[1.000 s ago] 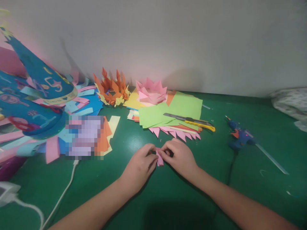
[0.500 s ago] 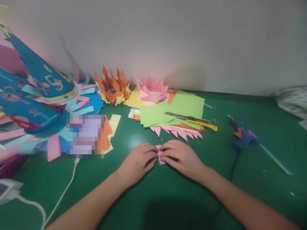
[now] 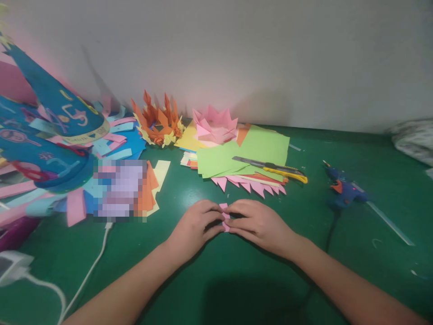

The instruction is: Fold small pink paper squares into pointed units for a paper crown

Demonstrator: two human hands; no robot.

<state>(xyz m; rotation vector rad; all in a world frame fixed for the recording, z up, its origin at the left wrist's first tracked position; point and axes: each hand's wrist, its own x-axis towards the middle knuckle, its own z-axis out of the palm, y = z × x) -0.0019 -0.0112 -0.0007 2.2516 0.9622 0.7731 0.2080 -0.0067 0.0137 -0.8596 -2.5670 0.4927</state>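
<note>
A small pink piece of paper (image 3: 223, 207) lies upright in view on the green tabletop (image 3: 216, 262), mostly covered by my fingers. My left hand (image 3: 198, 224) grips its left edge with curled fingers. From the other side, my right hand (image 3: 259, 224) closes on the right edge, its fingertips meeting those of the left. Just beyond the hands, pink pointed paper pieces (image 3: 252, 185) stick out from under green paper sheets (image 3: 216, 162). A yellow utility knife (image 3: 284, 170) rests across those sheets, its blade pointing left.
Right of the sheets lies a blue glue gun (image 3: 348, 192) with a clear glue stick and a cord. A pink paper crown (image 3: 215, 126) and an orange paper crown (image 3: 158, 124) stand at the back. Blue cone hats (image 3: 56, 95) and a white cable (image 3: 98, 262) occupy the left.
Both hands stay at the pink paper. My right hand's fingers have shifted slightly left over it, so less of the paper shows. The other things lie as before.
</note>
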